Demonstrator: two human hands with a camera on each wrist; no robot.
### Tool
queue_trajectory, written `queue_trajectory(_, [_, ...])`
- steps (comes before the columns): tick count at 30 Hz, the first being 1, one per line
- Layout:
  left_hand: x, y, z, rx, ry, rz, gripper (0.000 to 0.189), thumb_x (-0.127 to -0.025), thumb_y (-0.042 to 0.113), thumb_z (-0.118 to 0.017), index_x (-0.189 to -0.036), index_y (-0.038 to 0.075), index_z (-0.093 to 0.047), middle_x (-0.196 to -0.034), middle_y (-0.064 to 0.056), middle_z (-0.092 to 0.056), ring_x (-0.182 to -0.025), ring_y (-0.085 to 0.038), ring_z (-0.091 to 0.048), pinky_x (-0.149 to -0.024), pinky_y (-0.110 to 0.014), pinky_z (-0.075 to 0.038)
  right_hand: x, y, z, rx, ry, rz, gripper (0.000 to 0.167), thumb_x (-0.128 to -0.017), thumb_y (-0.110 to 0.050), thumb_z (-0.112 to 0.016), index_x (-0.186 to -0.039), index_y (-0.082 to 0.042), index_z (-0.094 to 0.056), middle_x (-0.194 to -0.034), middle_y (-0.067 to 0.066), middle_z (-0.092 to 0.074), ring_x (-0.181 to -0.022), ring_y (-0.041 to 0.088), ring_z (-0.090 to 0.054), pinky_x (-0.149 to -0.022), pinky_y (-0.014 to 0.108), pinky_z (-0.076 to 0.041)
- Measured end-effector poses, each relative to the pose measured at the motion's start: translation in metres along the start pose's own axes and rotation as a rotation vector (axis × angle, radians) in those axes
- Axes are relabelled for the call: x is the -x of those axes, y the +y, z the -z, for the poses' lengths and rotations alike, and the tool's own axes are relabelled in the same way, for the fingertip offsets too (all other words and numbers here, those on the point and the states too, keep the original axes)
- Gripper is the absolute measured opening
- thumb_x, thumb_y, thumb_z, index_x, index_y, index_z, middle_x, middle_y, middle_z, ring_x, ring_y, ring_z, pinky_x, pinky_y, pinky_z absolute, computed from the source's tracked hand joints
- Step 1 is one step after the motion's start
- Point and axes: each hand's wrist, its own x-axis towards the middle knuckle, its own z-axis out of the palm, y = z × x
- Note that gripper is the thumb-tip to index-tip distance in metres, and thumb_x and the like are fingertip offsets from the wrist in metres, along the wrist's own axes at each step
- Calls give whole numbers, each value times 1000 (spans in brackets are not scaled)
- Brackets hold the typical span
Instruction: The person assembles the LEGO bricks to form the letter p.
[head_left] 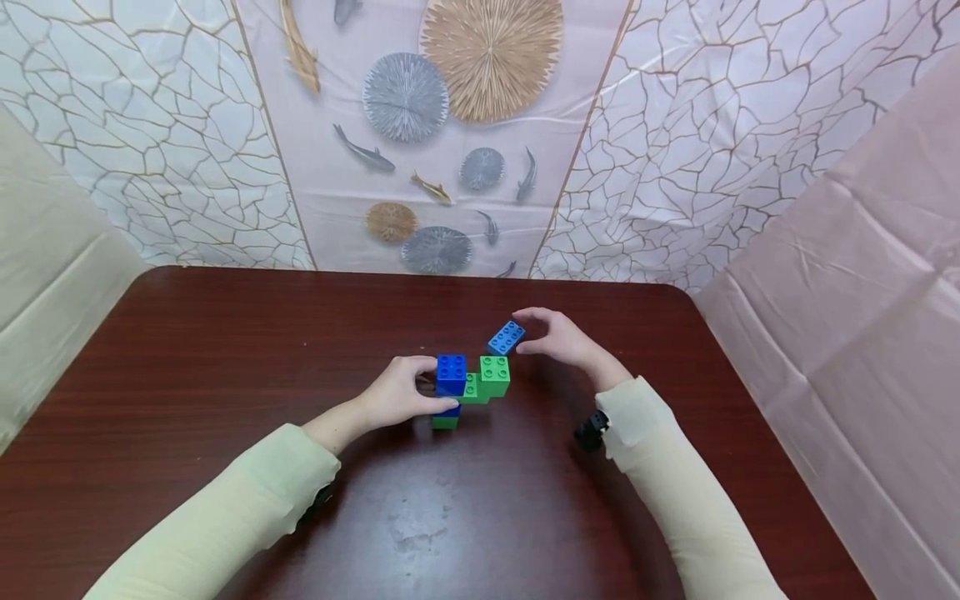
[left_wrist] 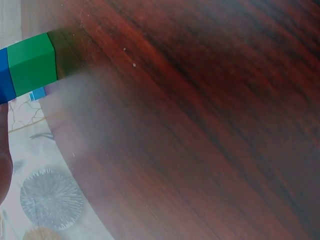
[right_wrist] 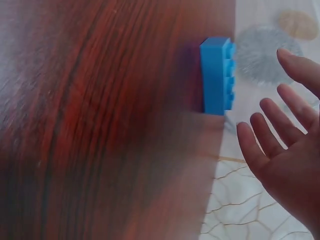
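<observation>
My left hand (head_left: 393, 393) grips a small structure of toy building bricks, its thumb in front and its fingers behind. A dark blue brick (head_left: 451, 377) tops its left side and a green brick (head_left: 495, 378) its right, joined by another green piece (head_left: 472, 390). Below the thumb, a lower green brick (head_left: 445, 422) shows under more blue. In the left wrist view, the green brick (left_wrist: 34, 65) hangs beside a sliver of blue. A lighter blue eight-stud brick (head_left: 506, 337) lies on the table behind the structure. Right beside it, my right hand (head_left: 561, 337) is spread and holds nothing; fingers and brick (right_wrist: 214, 77) appear apart in the right wrist view.
The dark brown wooden table (head_left: 187, 375) has rounded far corners. Behind it hangs a patterned cloth (head_left: 450, 167), with plain pale cloth (head_left: 847, 275) on the right side. A small black device (head_left: 591, 430) sits at the right wrist.
</observation>
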Motion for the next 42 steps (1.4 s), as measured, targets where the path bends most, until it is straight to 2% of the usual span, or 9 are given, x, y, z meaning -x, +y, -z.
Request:
queue_trajectory(7, [0, 1, 0, 19, -2, 9, 30, -80, 22, -74, -103, 5, -65, -98, -8, -69, -88, -15, -65, -80, -28, -55, -17, 8, -11, 49, -22, 18, 61, -81, -3, -69, -137, -1, -45, -142, 20, -40, -131, 35, -36, -108, 50, -34])
queue_trajectory(14, [-1, -2, 0, 26, 2, -7, 30, -80, 21, -75, -102, 4, -65, -97, -9, -69, -87, -15, -65, -80, -28, -55, -27, 8, -23, 184, -78, 25, 55, -82, -5, -68, -134, -4, -49, -144, 19, -38, -131, 38, -33, -105, 50, -36])
queue_trajectory(20, [-1, -2, 0, 33, 0, -4, 31, -80, 21, -74, -104, 3, -65, -98, -10, -69, -87, -15, -65, -80, -28, -55, -28, 8, -28, 251, -27, -11, 40, -83, -13, -69, -122, -7, -61, -133, 18, -47, -122, 36, -38, -99, 48, -40])
queue_trajectory(23, [0, -2, 1, 31, 0, 1, 31, -80, 22, -74, -104, 4, -65, -98, -10, -69, -88, -15, -65, -80, -29, -55, -28, 8, -31, 268, -5, -37, 37, -84, -16, -69, -119, -8, -63, -126, 18, -50, -114, 33, -41, -95, 45, -42])
queue_trajectory(27, [-1, -3, 1, 26, 2, -1, 31, -80, 22, -74, -104, 4, -65, -99, -10, -69, -88, -15, -65, -80, -29, -55, -28, 8, -33, 263, 2, -76, 38, -83, -19, -70, -119, -9, -64, -120, 18, -52, -110, 30, -41, -92, 43, -43])
queue_trajectory(33, [-1, -3, 0, 32, 3, -1, 31, -80, 22, -75, -103, 4, -65, -98, -9, -69, -88, -15, -65, -80, -29, -55, -26, 9, -33, 247, -4, -70, 36, -84, -17, -68, -117, -5, -62, -120, 18, -55, -108, 30, -47, -96, 44, -43])
queue_trajectory(37, [-1, -2, 1, 34, 5, 3, 30, -80, 21, -75, -102, 4, -65, -97, -9, -69, -87, -15, -65, -80, -29, -55, -25, 8, -33, 193, 13, -76, 34, -85, -17, -68, -115, -4, -59, -118, 17, -59, -102, 28, -52, -96, 44, -45])
queue_trajectory(42, [-2, -3, 0, 35, 5, 10, 30, -79, 21, -75, -102, 4, -65, -97, -9, -69, -88, -15, -65, -80, -28, -55, -22, 9, -30, 111, 67, -91, 37, -85, -22, -68, -117, -7, -58, -119, 16, -57, -101, 28, -51, -93, 43, -44])
